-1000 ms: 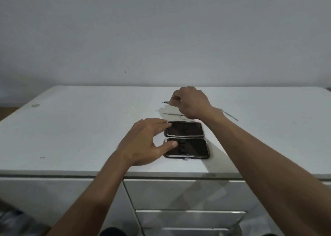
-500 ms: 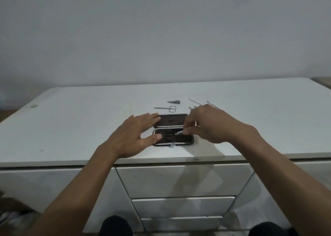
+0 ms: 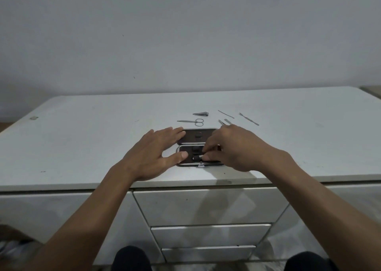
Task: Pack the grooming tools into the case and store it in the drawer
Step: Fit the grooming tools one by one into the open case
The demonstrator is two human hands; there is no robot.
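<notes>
Since the frame one second earlier, the right hand (image 3: 233, 147) has left the far tool area and moved near, onto the open case (image 3: 191, 139), carrying a small metal tool (image 3: 199, 157) with it. The left hand (image 3: 156, 153) remains on the left end of the case.

Current state:
- The case lies open on the cabinet top (image 3: 82, 136), near the front edge, with a far half and a near half.
- The left hand is spread flat, fingers on the far half and thumb on the near half, steadying the case.
- The right hand pinches the small tool between thumb and fingertips and presses it into the near half. Whether the tool is under a retaining loop cannot be determined.
- Unpacked tools lie just beyond the case: scissors (image 3: 191, 121), nail clipper (image 3: 201, 113), two thin picks (image 3: 226, 114) (image 3: 249, 119), and two short pieces (image 3: 224, 122) partly hidden by the right hand.
- The drawers (image 3: 206, 207) below are closed.

Assessment: packing is at an early stage, with most tools outside the case.

Hazards:
- An unseated tool may slide out or block closure, caused by releasing the pinch early.
- The case may shift toward the front edge, caused by pushing the tool without left-hand pressure.
- The short pieces beside the right hand may be knocked away as that hand withdraws.
</notes>
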